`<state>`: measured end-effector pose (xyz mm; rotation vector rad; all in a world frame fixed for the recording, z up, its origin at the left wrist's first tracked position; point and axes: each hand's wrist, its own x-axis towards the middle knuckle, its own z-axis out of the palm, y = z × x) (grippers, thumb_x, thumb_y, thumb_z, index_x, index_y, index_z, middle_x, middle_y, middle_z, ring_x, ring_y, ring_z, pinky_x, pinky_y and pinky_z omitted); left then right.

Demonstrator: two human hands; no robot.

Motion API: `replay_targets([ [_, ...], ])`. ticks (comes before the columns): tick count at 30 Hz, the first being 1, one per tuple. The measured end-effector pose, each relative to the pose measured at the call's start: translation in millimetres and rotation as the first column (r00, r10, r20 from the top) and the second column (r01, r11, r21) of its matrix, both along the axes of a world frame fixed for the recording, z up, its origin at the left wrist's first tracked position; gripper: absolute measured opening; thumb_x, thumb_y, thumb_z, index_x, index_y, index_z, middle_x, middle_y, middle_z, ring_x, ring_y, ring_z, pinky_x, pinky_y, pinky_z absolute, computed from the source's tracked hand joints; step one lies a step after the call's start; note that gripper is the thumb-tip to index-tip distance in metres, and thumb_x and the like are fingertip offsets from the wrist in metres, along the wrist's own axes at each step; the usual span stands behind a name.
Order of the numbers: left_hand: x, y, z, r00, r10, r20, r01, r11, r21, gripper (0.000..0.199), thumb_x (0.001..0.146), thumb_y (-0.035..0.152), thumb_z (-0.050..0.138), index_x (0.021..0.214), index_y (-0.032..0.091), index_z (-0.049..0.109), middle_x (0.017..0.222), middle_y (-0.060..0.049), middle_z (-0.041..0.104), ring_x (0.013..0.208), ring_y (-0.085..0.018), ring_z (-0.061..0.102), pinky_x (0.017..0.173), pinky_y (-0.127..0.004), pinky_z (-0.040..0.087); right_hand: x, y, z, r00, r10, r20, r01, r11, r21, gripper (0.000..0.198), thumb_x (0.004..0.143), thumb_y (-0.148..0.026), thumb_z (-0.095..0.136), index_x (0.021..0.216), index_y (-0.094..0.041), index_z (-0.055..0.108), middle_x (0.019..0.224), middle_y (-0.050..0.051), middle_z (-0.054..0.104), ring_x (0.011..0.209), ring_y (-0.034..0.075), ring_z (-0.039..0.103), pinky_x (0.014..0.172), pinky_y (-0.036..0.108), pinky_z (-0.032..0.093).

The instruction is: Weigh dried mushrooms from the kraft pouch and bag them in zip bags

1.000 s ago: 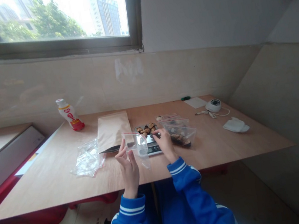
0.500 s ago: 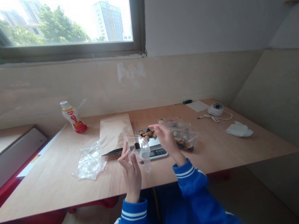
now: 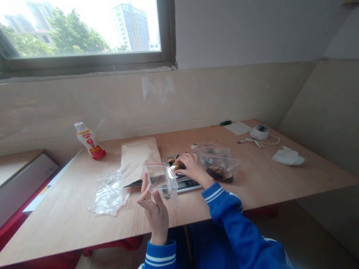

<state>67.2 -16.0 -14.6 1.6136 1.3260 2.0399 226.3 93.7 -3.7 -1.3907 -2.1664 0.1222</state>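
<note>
My left hand (image 3: 154, 212) pinches a clear zip-lock bag (image 3: 162, 179) and holds it upright with its mouth spread. A small dark piece shows low in the bag, blurred by the plastic. Behind the bag, a kitchen scale (image 3: 192, 184) carries brown dried mushroom pieces (image 3: 172, 160), perhaps on a tray that is mostly hidden. My right hand (image 3: 191, 167) reaches down over these pieces, thumb and fingers apart around them; its fingertips are partly hidden. To its right lies another clear zip-lock bag (image 3: 233, 164) with dark brown dried pieces inside.
Left of the scale are a kraft paper pouch (image 3: 140, 156) and flat clear bags (image 3: 109, 196). A white-and-red bottle (image 3: 90, 141) stands behind them. On the right lie a white device with a cable (image 3: 259, 132), a crumpled white tissue (image 3: 287, 156) and a green-handled tool (image 3: 225, 123).
My right hand has moved from above the bag's mouth down to the pieces on the scale. A dark piece near the bag's top now appears lower down. My left hand still holds the bag.
</note>
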Motion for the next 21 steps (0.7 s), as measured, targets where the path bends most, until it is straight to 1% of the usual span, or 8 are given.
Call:
replay_targets([
  [3,1.3,-0.3,-1.4,1.0,-0.012,0.014,0.012,1.0,-0.026,0.011,0.095,0.028,0.039,0.102,0.022,0.033,0.146,-0.02,0.036,0.136,-0.021,0.036,0.104,-0.048,0.039,0.1,-2.7,2.0,1.0,0.021,0.009,-0.021,1.0,0.003,0.015,0.08,-0.029,0.069,0.092,-0.021,0.065,0.101,0.004,0.069,0.107,0.022,0.055,0.096,0.041,0.027],
  [7,2.3,-0.3,-1.3,0.999,-0.033,0.023,0.034,0.998,-0.045,0.012,0.095,0.031,0.039,0.103,0.022,0.033,0.147,-0.02,0.035,0.136,-0.022,0.035,0.105,-0.049,0.038,-1.8,-4.8,3.3,1.0,0.012,0.006,-0.012,1.0,-0.014,0.01,0.081,-0.027,0.068,0.089,-0.021,0.066,0.097,0.004,0.069,0.103,0.021,0.058,0.094,0.041,0.027],
  [9,1.6,-0.2,-1.4,0.999,-0.028,0.015,0.028,0.998,-0.049,0.013,0.095,0.031,0.039,0.103,0.022,0.034,0.147,-0.02,0.035,0.137,-0.022,0.034,0.105,-0.049,0.037,-2.1,-7.0,6.2,0.999,0.003,-0.034,-0.003,1.0,-0.008,0.01,0.081,-0.027,0.068,0.088,-0.021,0.067,0.096,0.004,0.07,0.101,0.022,0.058,0.093,0.041,0.028],
  [11,0.6,-0.3,-1.9,1.0,-0.02,0.005,0.02,0.998,-0.051,0.012,0.095,0.03,0.039,0.103,0.022,0.034,0.147,-0.02,0.035,0.137,-0.022,0.033,0.106,-0.049,0.037,-2.0,-11.3,13.5,0.992,-0.021,-0.124,0.024,1.0,0.02,0.01,0.081,-0.028,0.068,0.088,-0.021,0.067,0.094,0.004,0.071,0.099,0.022,0.059,0.091,0.04,0.03],
  [14,-0.3,-0.5,-2.8,1.0,-0.02,-0.002,0.019,0.998,-0.063,0.011,0.095,0.029,0.039,0.103,0.023,0.034,0.146,-0.019,0.036,0.137,-0.021,0.034,0.106,-0.048,0.037,-3.0,-22.8,34.9,0.951,-0.027,-0.309,0.063,0.992,0.105,0.013,0.081,-0.029,0.068,0.092,-0.021,0.066,0.094,0.003,0.071,0.094,0.021,0.061,0.087,0.037,0.036],
  [16,0.2,-0.4,-3.1,1.0,-0.026,0.006,0.027,0.997,-0.072,0.012,0.095,0.03,0.039,0.103,0.023,0.034,0.147,-0.019,0.035,0.136,-0.021,0.035,0.105,-0.048,0.037,-6.4,-33.4,54.0,0.93,0.034,-0.365,0.029,0.986,0.164,0.017,0.081,-0.027,0.068,0.096,-0.021,0.065,0.097,0.004,0.069,0.093,0.02,0.06,0.085,0.035,0.04],
  [18,1.5,-0.2,-2.7,0.999,-0.037,0.014,0.038,0.997,-0.066,0.012,0.095,0.03,0.039,0.103,0.023,0.033,0.147,-0.019,0.034,0.136,-0.021,0.036,0.104,-0.048,0.039,-12.6,-44.5,72.7,0.94,0.126,-0.316,-0.072,0.981,0.178,0.019,0.08,-0.024,0.069,0.099,-0.021,0.065,0.097,0.004,0.068,0.093,0.02,0.059,0.083,0.034,0.042],
  [21,4.0,-0.3,-1.0,0.998,-0.049,0.028,0.051,0.997,-0.049,0.012,0.095,0.03,0.039,0.103,0.023,0.033,0.148,-0.019,0.033,0.135,-0.021,0.037,0.102,-0.046,0.042,-25.2,-57.6,92.2,0.955,0.244,-0.167,-0.228,0.967,0.114,0.019,0.08,-0.016,0.068,0.098,-0.02,0.065,0.095,0.003,0.067,0.093,0.019,0.058,0.083,0.033,0.044],
])
